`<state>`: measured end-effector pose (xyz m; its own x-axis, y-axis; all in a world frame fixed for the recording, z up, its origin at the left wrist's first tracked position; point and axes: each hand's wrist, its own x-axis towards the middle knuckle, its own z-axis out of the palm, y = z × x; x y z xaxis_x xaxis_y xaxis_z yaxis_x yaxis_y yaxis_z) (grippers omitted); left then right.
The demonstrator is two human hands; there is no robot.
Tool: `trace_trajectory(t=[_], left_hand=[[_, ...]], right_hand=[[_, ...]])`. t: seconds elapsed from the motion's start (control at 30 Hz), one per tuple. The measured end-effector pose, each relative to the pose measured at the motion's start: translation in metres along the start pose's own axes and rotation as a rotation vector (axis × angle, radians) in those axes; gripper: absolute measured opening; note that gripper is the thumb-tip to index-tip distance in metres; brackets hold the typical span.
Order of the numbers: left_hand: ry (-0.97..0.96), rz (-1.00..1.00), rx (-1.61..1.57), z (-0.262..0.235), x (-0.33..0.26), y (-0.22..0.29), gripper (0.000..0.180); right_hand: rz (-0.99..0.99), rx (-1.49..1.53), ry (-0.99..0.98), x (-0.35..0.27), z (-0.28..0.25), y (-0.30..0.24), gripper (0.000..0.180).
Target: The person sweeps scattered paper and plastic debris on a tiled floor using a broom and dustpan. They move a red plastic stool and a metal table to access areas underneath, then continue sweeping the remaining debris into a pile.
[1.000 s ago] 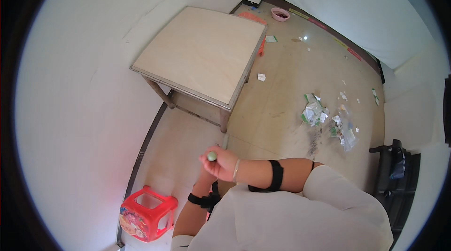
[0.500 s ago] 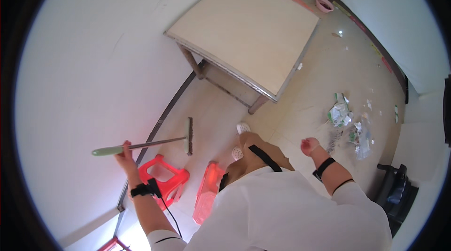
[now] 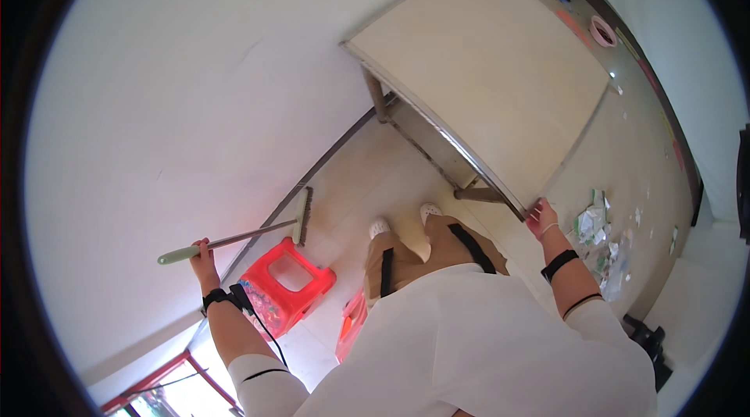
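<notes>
The left hand (image 3: 205, 262) has its fingers closed around a broom (image 3: 254, 235), left of the desk (image 3: 476, 65); the right hand (image 3: 541, 219) meets its near corner, grip unclear; litter (image 3: 592, 222) lies ungathered on the floor (image 3: 664, 190) rightward.

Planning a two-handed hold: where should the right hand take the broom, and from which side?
Probably the middle of the bare shaft, between the left hand and the broom head, coming from above: it is thin and straight, and the red stool sits close on the body's side.
</notes>
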<state>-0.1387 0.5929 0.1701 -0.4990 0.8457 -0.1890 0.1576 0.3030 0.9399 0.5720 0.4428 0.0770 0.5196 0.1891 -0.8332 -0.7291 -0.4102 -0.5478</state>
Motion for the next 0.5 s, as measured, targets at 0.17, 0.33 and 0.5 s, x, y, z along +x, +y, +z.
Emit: trace_trajectory(t=[0.17, 0.33, 0.5], left_hand=[[-0.053, -0.202, -0.127, -0.03, 0.051, -0.024, 0.01], [0.031, -0.35, -0.189, -0.059, 0.091, -0.052, 0.01], [0.225, -0.425, -0.113, -0.07, 0.137, -0.09, 0.023]], right_hand=[[-0.121, -0.095, 0.232, 0.0, -0.011, 0.012, 0.028], [-0.062, 0.021, 0.402, -0.043, 0.009, 0.04, 0.026], [-0.078, 0.075, 0.432, -0.07, 0.032, 0.058, 0.025]])
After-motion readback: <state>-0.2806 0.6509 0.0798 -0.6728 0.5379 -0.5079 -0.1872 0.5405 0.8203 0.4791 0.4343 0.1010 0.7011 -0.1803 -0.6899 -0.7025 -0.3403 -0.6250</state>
